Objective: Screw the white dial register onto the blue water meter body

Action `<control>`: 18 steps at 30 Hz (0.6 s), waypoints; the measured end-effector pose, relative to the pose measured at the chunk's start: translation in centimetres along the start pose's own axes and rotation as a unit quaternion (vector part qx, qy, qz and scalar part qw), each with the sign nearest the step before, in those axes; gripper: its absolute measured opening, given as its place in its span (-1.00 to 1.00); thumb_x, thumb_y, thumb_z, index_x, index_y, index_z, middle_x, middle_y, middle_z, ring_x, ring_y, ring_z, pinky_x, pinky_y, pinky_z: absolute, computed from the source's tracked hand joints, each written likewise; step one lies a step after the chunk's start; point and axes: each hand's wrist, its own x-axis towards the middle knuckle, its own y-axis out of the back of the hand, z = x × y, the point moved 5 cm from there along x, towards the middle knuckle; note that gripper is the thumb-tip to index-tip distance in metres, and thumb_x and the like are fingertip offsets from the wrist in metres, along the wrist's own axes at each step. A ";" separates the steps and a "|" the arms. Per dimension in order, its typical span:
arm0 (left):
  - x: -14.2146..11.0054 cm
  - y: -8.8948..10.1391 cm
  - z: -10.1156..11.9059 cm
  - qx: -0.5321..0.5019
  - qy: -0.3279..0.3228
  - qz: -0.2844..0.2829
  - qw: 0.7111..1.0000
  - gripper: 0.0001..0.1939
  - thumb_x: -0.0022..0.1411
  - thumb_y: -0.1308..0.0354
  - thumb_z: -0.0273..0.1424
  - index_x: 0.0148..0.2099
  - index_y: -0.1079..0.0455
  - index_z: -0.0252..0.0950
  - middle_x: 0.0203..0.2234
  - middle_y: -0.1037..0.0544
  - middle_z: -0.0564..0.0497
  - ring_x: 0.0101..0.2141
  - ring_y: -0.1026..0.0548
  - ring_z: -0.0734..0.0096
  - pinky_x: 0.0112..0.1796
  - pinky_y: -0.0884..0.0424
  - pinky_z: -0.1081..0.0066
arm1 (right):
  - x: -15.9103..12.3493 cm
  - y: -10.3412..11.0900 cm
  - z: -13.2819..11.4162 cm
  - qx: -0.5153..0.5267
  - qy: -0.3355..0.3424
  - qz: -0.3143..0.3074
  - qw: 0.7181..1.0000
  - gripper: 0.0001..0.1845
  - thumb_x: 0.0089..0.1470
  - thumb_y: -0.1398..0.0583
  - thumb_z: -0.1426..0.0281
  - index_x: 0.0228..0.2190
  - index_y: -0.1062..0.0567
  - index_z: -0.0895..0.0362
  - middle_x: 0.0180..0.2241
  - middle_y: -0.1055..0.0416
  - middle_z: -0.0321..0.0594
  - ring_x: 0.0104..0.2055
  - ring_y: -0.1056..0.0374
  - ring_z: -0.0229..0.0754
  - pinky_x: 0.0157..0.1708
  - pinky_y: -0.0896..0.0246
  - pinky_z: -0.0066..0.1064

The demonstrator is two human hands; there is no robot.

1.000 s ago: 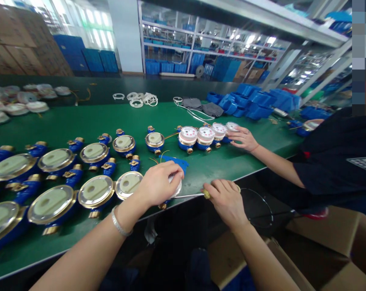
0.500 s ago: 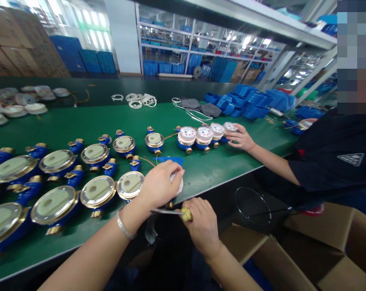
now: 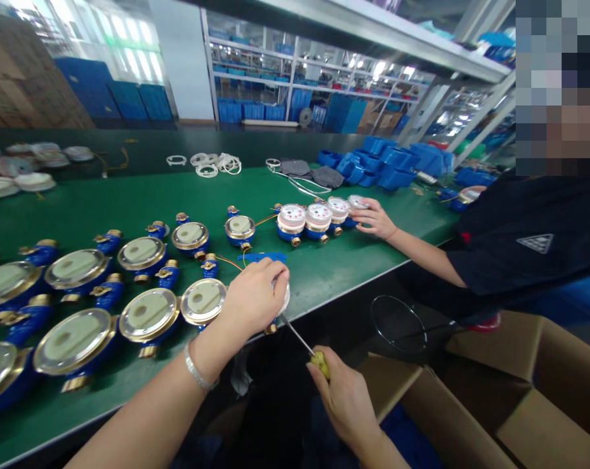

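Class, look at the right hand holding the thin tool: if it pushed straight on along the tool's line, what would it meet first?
Probably the water meter under the left hand: the right hand aims its screwdriver up-left at the meter's lower edge. Depth is unclear.

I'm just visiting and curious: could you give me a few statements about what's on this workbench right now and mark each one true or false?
1. The left hand presses down on a water meter at the table edge. True.
2. The right hand holds a hammer. False: it holds a thin screwdriver with a yellow handle.
3. The table is covered in red. False: it is green.
4. A co-worker's hand touches a row of white-faced meters. True.
5. White rings lie farther back on the table. True.
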 end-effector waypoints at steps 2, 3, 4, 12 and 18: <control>0.0 0.1 0.0 0.008 0.002 -0.003 1.000 -0.72 0.41 0.13 -0.36 -0.21 -0.40 -0.26 -0.28 -0.49 -0.05 -0.21 -0.45 0.22 -0.11 -0.33 0.24 | 0.0 -0.1 -0.3 0.006 -0.005 -0.010 1.000 -0.62 0.34 0.10 0.13 -0.19 -0.38 0.08 -0.42 -0.54 -0.26 -0.47 -0.50 -0.19 -0.50 -0.31 -0.43; -0.1 0.1 0.0 0.010 0.002 -0.004 1.000 -0.72 0.41 0.13 -0.36 -0.21 -0.40 -0.26 -0.28 -0.49 -0.05 -0.21 -0.45 0.22 -0.10 -0.33 0.24 | 0.1 -0.1 -0.3 0.010 -0.006 -0.012 1.000 -0.62 0.34 0.10 0.13 -0.19 -0.39 0.07 -0.41 -0.55 -0.26 -0.47 -0.51 -0.19 -0.50 -0.31 -0.43; -0.1 0.1 0.0 0.012 0.002 -0.006 1.000 -0.72 0.42 0.13 -0.36 -0.21 -0.40 -0.26 -0.27 -0.49 -0.04 -0.21 -0.45 0.21 -0.10 -0.33 0.24 | 0.1 -0.1 -0.3 0.014 -0.008 -0.013 1.000 -0.61 0.34 0.10 0.12 -0.19 -0.39 0.07 -0.41 -0.55 -0.26 -0.46 -0.51 -0.19 -0.50 -0.32 -0.43; 0.0 -0.1 0.0 0.018 -0.005 -0.012 1.000 -0.71 0.43 0.15 -0.36 -0.21 -0.38 -0.27 -0.29 -0.46 -0.05 -0.21 -0.44 0.20 -0.11 -0.32 0.22 | -0.3 -1.2 0.0 0.050 -0.036 -0.022 0.998 -0.60 0.34 0.10 0.11 -0.18 -0.39 0.08 -0.41 -0.54 -0.26 -0.44 -0.51 -0.17 -0.45 -0.33 -0.42; -0.2 -0.1 -0.2 0.015 -0.017 -0.010 1.000 -0.70 0.44 0.18 -0.37 -0.21 -0.37 -0.26 -0.30 -0.44 -0.03 -0.22 -0.42 0.23 -0.11 -0.31 0.24 | 0.3 -3.5 0.3 0.100 -0.044 0.031 0.994 -0.65 0.31 0.04 0.13 -0.24 -0.39 0.09 -0.46 -0.46 -0.27 -0.51 -0.42 -0.20 -0.50 -0.23 -0.45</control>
